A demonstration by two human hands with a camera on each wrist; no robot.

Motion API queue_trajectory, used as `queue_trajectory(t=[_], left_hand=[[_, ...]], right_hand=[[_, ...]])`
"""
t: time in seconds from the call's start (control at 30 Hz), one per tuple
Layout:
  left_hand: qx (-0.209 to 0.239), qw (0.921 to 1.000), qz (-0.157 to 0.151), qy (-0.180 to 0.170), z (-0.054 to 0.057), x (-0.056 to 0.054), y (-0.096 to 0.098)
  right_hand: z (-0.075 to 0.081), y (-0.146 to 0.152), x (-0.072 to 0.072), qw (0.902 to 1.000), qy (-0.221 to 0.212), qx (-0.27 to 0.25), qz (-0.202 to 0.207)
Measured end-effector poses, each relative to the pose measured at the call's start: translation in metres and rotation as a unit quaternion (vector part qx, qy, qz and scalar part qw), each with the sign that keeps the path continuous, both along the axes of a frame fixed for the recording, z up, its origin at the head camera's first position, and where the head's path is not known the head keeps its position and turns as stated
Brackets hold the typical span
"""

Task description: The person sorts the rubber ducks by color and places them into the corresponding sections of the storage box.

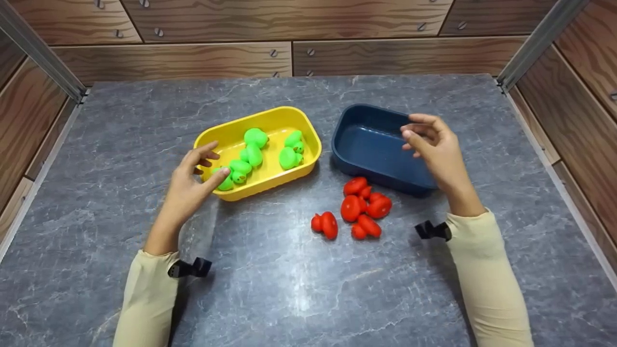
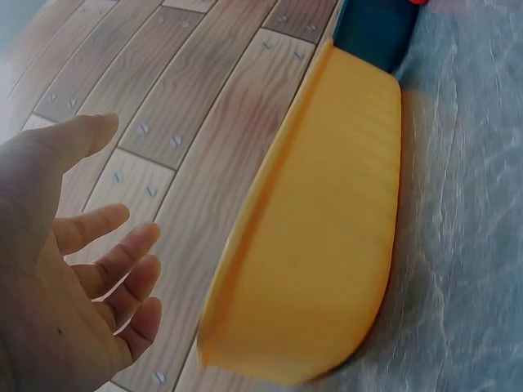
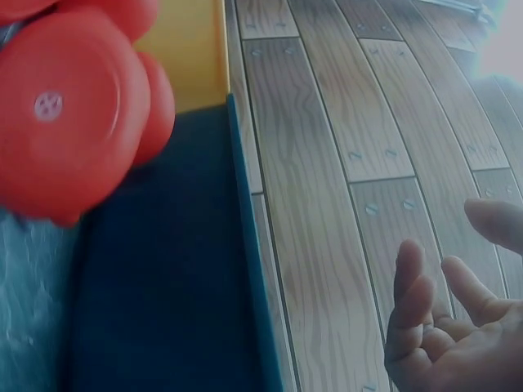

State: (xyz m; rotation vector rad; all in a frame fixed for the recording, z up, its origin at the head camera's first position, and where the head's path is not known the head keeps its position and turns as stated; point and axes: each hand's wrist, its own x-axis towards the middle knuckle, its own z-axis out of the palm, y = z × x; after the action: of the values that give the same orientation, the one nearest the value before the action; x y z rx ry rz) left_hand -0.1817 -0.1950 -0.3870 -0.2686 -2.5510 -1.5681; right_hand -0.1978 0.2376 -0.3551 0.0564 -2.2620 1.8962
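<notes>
My left hand (image 1: 189, 180) hovers over the left end of a yellow bin (image 1: 274, 153), thumb and fingers spread and holding nothing. Inside that bin lie several bright green toy ducks (image 1: 252, 155), some partly behind the left thumb. Over the right side of a dark blue bin (image 1: 368, 149) is my right hand (image 1: 441, 152), its fingers loosely bent with nothing between them. No ducks show in the visible part of the blue bin. Several red toy ducks (image 1: 351, 208) lie tumbled on the table before it. The right wrist view has a red duck (image 3: 73, 114) up close.
A grey marbled tabletop (image 1: 279, 284) lies under both bins, which stand side by side with a narrow gap. Wood-patterned panels (image 1: 289, 21) wall the back and sides. Each sleeve cuff carries a small black camera mount (image 1: 190, 268).
</notes>
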Motion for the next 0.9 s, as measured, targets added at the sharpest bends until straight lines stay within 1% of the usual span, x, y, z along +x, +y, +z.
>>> queue_trajectory(t=[0.17,0.3,0.4,0.5,0.6,0.67,0.77,0.9], left_hand=[[0.001,0.9999,-0.014,0.008,0.003,0.005,0.007],[0.0,0.9994,-0.028,0.018,0.004,0.008,0.012],[0.002,0.9989,-0.042,0.021,0.006,0.012,0.016],[0.0,0.9982,-0.056,0.023,0.006,0.014,0.022],[-0.005,0.9971,-0.074,0.02,0.005,0.016,0.03],[-0.009,0.9959,-0.089,0.016,0.002,0.017,0.036],[-0.023,0.9931,-0.115,0.008,0.0,0.019,0.044],[-0.038,0.9889,-0.144,-0.005,-0.005,0.021,0.055]], right_hand=[[0.0,0.013,0.001,0.9999,0.002,0.008,0.008],[0.0,0.024,0.001,0.9999,0.004,0.001,0.009],[0.0,0.031,0.0,0.9999,0.006,-0.013,0.005],[-0.001,0.039,-0.001,0.9999,0.007,-0.016,-0.001],[-0.003,0.046,-0.001,1.0,0.001,-0.001,-0.004],[-0.004,0.051,-0.002,0.9998,-0.005,0.02,-0.005],[-0.006,0.057,-0.001,0.9986,-0.012,0.052,-0.006],[-0.008,0.066,0.001,0.9969,-0.018,0.076,-0.006]])
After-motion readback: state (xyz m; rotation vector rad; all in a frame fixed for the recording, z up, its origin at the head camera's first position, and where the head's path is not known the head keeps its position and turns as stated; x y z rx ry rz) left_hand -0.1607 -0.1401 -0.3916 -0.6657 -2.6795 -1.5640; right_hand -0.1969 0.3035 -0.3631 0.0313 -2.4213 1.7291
